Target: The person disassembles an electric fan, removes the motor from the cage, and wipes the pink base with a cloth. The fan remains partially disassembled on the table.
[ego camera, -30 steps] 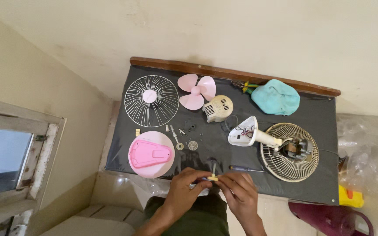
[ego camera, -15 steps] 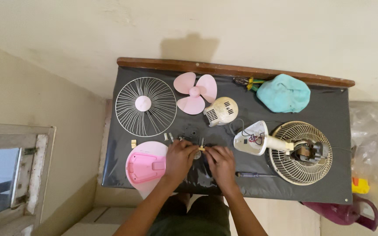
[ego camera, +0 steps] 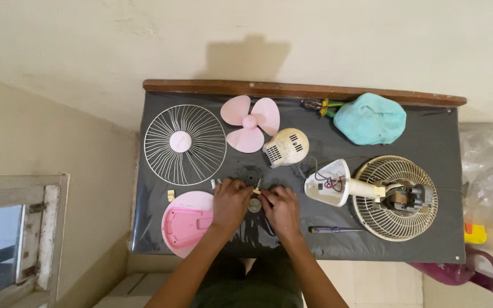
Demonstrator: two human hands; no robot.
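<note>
Left hand [ego camera: 230, 201]: closed on a small cream fitting [ego camera: 256, 191] at the table's [ego camera: 429, 142] front middle.
Right hand [ego camera: 281, 206]: pinched on the same fitting.
Beside: round metal washer [ego camera: 254, 205], pink fan base [ego camera: 186, 223].
Risk: the fitting could be dropped and lost among loose parts if grip slackens.

Soft, even light, a faint shadow on the wall [ego camera: 248, 57], sharp centre, slight bending at the edges
</note>
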